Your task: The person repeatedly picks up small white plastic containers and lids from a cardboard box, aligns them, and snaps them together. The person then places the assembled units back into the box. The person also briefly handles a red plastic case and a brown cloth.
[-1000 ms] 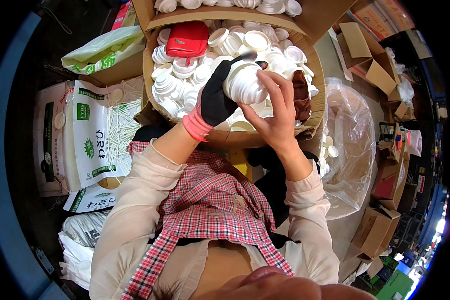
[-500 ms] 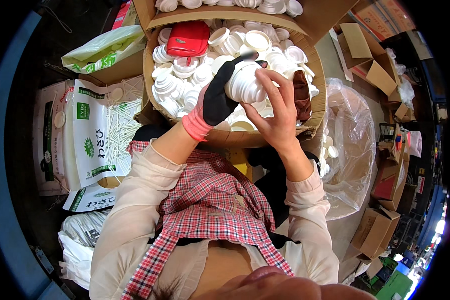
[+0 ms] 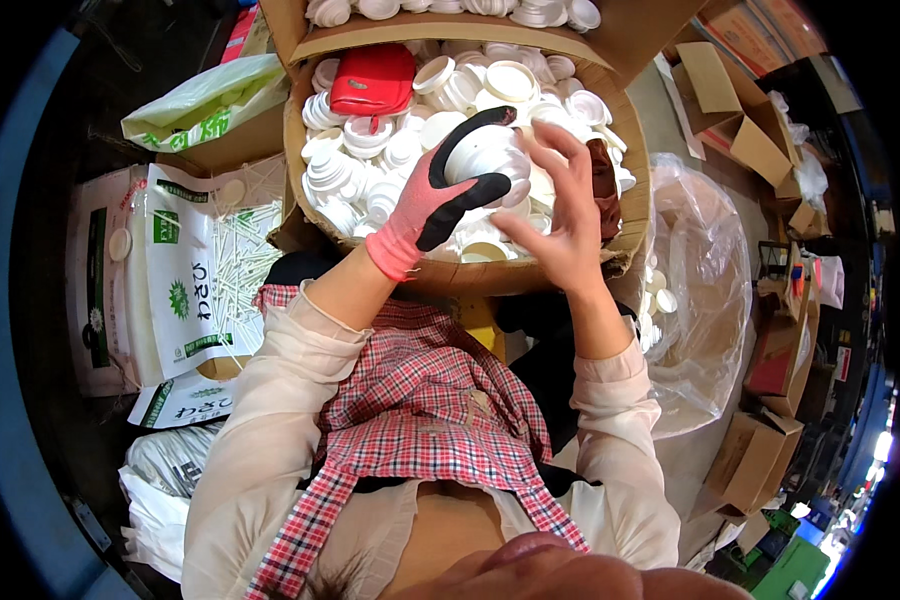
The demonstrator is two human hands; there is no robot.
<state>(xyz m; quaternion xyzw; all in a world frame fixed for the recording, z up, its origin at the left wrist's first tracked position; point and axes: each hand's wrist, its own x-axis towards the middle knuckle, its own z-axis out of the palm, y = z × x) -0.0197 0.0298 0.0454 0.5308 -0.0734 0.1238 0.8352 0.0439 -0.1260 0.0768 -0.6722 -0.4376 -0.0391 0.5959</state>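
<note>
My left hand (image 3: 448, 195), in a pink glove with black palm and fingers, grips a short stack of white round plastic lids (image 3: 487, 163) over the big carton. Its thumb lies along the near side of the stack and its fingers curl round the far side. My bare right hand (image 3: 562, 212) is beside the stack on the right, thumb and fingers spread in a curve with nothing seen between them. Whether a fingertip touches the stack I cannot tell. Below both hands the cardboard carton (image 3: 545, 272) is full of loose white lids (image 3: 343, 180).
A red pouch (image 3: 373, 80) lies on the lids, and a brown crumpled piece (image 3: 602, 195) sits at the carton's right. Left is a box of thin white sticks (image 3: 242, 250) on printed sheeting. A clear plastic bag (image 3: 698, 300) with several lids stands right; open cartons (image 3: 753, 465) line that side.
My right hand has come away from the stack and its fingers have spread. My left hand has turned, so its thumb now crosses the near side of the lids.
</note>
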